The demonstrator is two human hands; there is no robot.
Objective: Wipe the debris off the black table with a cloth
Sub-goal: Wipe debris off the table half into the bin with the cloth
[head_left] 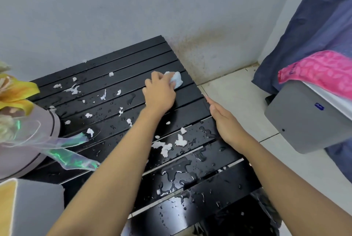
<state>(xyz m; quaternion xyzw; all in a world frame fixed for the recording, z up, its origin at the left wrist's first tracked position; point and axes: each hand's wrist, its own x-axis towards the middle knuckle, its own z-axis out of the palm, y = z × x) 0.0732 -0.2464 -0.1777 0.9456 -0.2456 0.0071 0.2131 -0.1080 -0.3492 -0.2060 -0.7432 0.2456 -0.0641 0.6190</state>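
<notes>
Nearest the camera, the front slats of the black desk [190, 106] are seen to be wet: a broad puddle [177, 175] and many droplets lie there, with only a few small white specks among them. Nothing here appears to have been wiped dry yet.

A little farther in, a cluster of white scraps [167, 145] is left between the two forearms, just beside the right edge. The right hand [224, 121] is held flat, fingers together and straight, its edge set against the right rim of the desk; nothing is gripped in it. It is judged to be placed there as a stop or catcher for what is swept off.

To the left, a round grey box with yellow flowers [28, 127] and an iridescent ribbon is kept on the desk, and more white bits [89, 115] are scattered across the middle slats beside it.

Farthest off, near the back right corner, the pale cloth [177, 81] is bunched under the left hand [159, 94], whose fingers are closed over it and pressed down on the slats. The patch just around the cloth looks clear of scraps.

The job is judged to be at an early stage: most debris and nearly all the water are still to be cleared.
</notes>
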